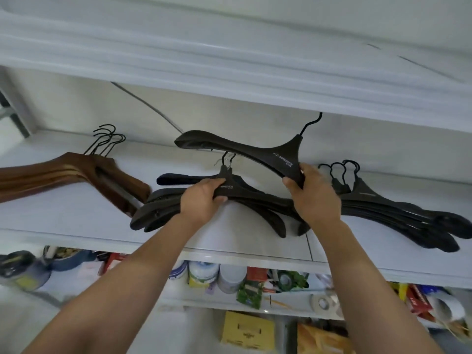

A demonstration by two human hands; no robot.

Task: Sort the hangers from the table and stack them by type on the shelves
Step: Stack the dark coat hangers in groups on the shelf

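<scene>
- The right grip (316, 198) pinches a single black hanger (242, 146) by one arm just beside its neck, thumb in front and fingers curled behind.
- That hanger is lifted clear of the shelf (76, 218) and tilted, with its hook pointing up towards the underside of the upper shelf (229, 72) and its free arm reaching left.
- The left grip (201, 200) is curled round the neck of the top hanger in the middle black stack (158, 213), thumb on top and fingers under.
- The middle stack lies flat on the shelf, directly below the lifted hanger.
- A second black stack (408, 215) lies to the right, close to the right wrist.
- A pile of brown wooden hangers (63, 169) lies at the left, its near end almost touching the middle stack.
- Below, the lower shelf (255, 304) holds tape rolls (323, 302), tins and packets.
</scene>
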